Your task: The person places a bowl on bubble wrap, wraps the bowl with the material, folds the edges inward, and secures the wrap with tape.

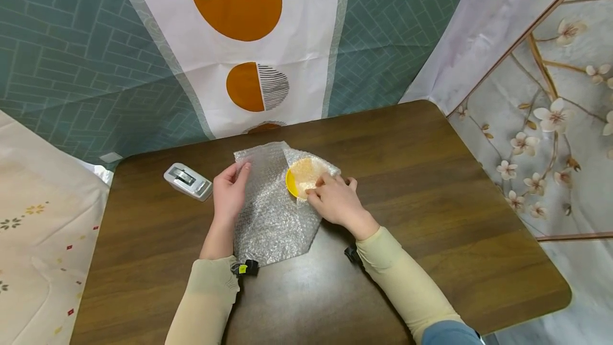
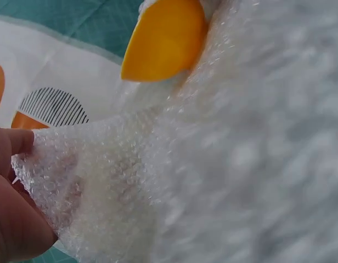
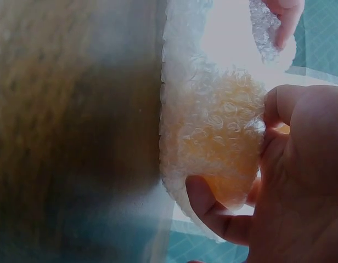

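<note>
A sheet of bubble wrap (image 1: 270,228) lies across the middle of the table, its far left part lifted. My left hand (image 1: 229,196) pinches that left edge between thumb and fingers, as the left wrist view also shows. On the wrap's right half sits a round yellow cup-like vessel (image 1: 290,182), tipped on its side, with a flap of wrap folded over it. My right hand (image 1: 337,199) grips the wrapped vessel from the right, fingers curled over the flap. In the right wrist view the yellow vessel (image 3: 229,189) shows through the bubbles, thumb and fingers around it.
A white and grey device resembling a tape dispenser (image 1: 188,181) lies left of my left hand. The brown wooden table (image 1: 431,217) extends to the right with rounded corners. Patterned cloths (image 1: 383,31) hang behind the table and at both sides.
</note>
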Tool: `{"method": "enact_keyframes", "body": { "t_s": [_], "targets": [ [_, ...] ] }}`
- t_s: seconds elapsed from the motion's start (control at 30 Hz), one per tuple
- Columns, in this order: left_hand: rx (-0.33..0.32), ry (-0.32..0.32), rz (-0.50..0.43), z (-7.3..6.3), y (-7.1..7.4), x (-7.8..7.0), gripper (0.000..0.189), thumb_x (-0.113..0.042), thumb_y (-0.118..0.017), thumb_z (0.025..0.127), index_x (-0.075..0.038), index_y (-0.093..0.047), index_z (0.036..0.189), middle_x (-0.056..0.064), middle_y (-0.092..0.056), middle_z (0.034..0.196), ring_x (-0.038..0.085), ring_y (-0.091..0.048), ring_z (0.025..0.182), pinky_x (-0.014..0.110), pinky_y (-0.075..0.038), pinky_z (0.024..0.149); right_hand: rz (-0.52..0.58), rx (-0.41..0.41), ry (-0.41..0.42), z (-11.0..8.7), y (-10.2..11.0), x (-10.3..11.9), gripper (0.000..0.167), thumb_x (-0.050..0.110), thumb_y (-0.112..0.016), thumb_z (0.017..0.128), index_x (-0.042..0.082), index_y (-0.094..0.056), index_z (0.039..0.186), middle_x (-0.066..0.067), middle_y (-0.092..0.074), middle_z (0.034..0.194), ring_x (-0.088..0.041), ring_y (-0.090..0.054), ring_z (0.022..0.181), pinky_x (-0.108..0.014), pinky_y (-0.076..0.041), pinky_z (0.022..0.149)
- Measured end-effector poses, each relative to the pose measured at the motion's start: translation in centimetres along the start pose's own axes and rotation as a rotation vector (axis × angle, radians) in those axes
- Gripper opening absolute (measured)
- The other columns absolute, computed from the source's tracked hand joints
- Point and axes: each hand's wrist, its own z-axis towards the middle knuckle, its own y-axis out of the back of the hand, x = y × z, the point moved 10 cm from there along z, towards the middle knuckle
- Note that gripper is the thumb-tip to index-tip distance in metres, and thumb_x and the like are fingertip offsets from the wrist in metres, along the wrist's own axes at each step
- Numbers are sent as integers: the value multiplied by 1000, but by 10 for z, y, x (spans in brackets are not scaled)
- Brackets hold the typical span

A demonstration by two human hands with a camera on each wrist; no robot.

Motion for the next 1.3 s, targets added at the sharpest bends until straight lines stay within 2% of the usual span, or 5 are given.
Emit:
{"method": "enact_keyframes", "body": {
  "t_s": [0.43,0.67,0.8,0.87,1.3],
  "targets": [
    [46,-153,62,-19,-15,-26,27,-14,-62,110,0,-74,129,15,-75,126,19,-67,120,34,-52,100,0,7,9,-3,-2,1,42,41,-45,112,26,-85,109,0,-60,126,-30,-55,112,-75,-24,107],
    [250,-266,240,-35,-51,-42,36,-10,-55,112,2,-63,145,21,-69,138,33,-68,123,54,-52,107,-5,-1,1,-2,-3,-2,43,42,-45,112,28,-84,107,1,-60,126,-29,-56,114,-75,-25,108],
    [363,-297,304,-45,-70,-46,40,-9,-52,113,1,-57,151,25,-72,105,24,-56,68,48,-57,85,-3,-3,9,0,-3,-2,42,42,-46,111,26,-85,106,0,-60,125,-30,-56,113,-76,-25,108],
    [390,-313,342,-48,-76,-46,40,-10,-51,113,-1,-58,152,23,-72,102,19,-49,65,45,-53,78,4,2,18,0,-2,-2,42,42,-46,111,25,-85,109,0,-60,125,-30,-56,113,-76,-25,108],
    [374,-366,415,-57,-98,-45,21,-10,-55,112,-4,-55,132,20,-72,133,33,-72,117,53,-57,95,122,83,50,3,2,-9,39,38,-49,111,16,-71,135,-2,-66,142,-33,-60,127,-64,-40,98]
  ]
}}
